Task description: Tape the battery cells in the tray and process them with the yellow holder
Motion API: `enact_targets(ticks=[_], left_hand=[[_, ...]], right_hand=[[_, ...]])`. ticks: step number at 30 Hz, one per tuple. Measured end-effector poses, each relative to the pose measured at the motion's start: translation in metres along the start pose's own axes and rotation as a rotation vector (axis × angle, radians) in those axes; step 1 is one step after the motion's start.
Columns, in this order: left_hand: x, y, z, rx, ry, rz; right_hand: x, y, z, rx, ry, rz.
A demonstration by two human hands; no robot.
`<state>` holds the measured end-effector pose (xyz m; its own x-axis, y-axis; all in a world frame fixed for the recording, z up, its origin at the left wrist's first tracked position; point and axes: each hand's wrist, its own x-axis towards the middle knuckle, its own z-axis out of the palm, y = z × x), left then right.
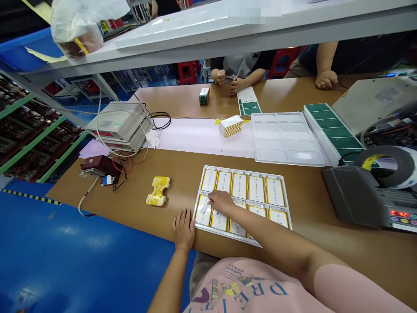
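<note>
A white plastic tray (197,208) lies on the table in front of me. In its compartments sit two rows of flat white battery-like packs (239,186) with yellow edges and small print. My right hand (221,201) reaches over the tray, its fingertips down at the upper edge of the left pack (203,211) in the near row. Its fingers are slightly apart, and that pack lies in its compartment. My right forearm covers part of the near row. Resting flat on the table, my left hand (183,229) has its fingers stretched out beside the tray's left edge.
Left of the tray lies a yellow-taped block (158,191). Behind are stacked packs (231,126), a clear tray (286,138) and green-and-white sheets (335,128). A tape dispenser (358,195) stands right, meters (119,124) left. A shelf (208,41) spans overhead; co-workers' hands (233,82) are opposite.
</note>
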<state>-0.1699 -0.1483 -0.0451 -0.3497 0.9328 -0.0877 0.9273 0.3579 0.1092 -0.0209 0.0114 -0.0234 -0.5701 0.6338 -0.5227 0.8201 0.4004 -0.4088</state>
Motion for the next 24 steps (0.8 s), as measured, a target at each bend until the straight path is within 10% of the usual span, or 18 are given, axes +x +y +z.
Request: enact_targets(ticks=[24], left_hand=[[0.001, 0.008, -0.006, 0.012, -0.116, 0.073]], right_hand=[[0.009, 0.004, -0.006, 0.016, -0.079, -0.071]])
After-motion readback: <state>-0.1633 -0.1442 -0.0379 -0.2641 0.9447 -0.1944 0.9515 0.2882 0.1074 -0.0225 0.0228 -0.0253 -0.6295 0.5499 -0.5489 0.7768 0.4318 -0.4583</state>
